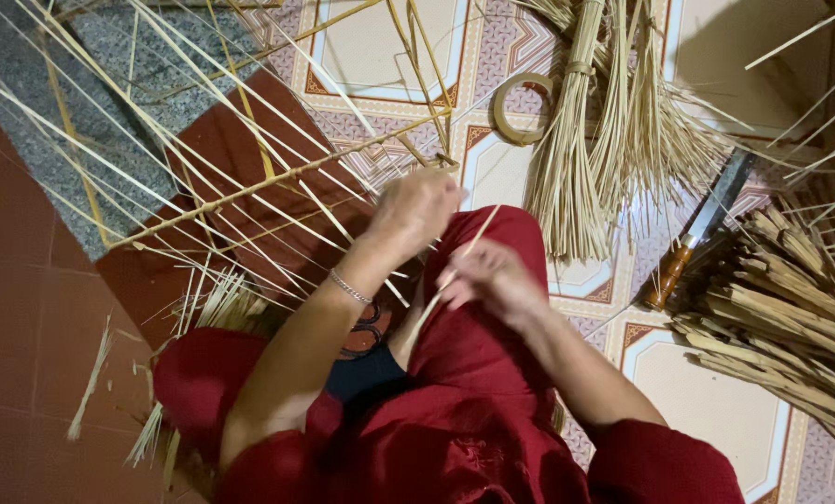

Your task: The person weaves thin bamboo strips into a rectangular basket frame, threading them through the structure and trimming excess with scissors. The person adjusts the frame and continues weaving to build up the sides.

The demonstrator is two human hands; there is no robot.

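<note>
Above the red-clad lap, both hands point(455, 247) pinching thin bamboo strips point(249, 187), a knife point(697, 233) nearby

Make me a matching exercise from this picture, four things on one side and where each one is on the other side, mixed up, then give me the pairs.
Things:
1. knife
2. coiled ring
3. bracelet
4. thin strip

Places:
A. on the left wrist
B. on the tiled floor, left of the tied straw bundle
C. pinched in the right hand
D. on the floor, between the straw bundle and the pile of split sticks

Pairs: 1-D, 2-B, 3-A, 4-C

The left hand grips the woven frame.
</note>
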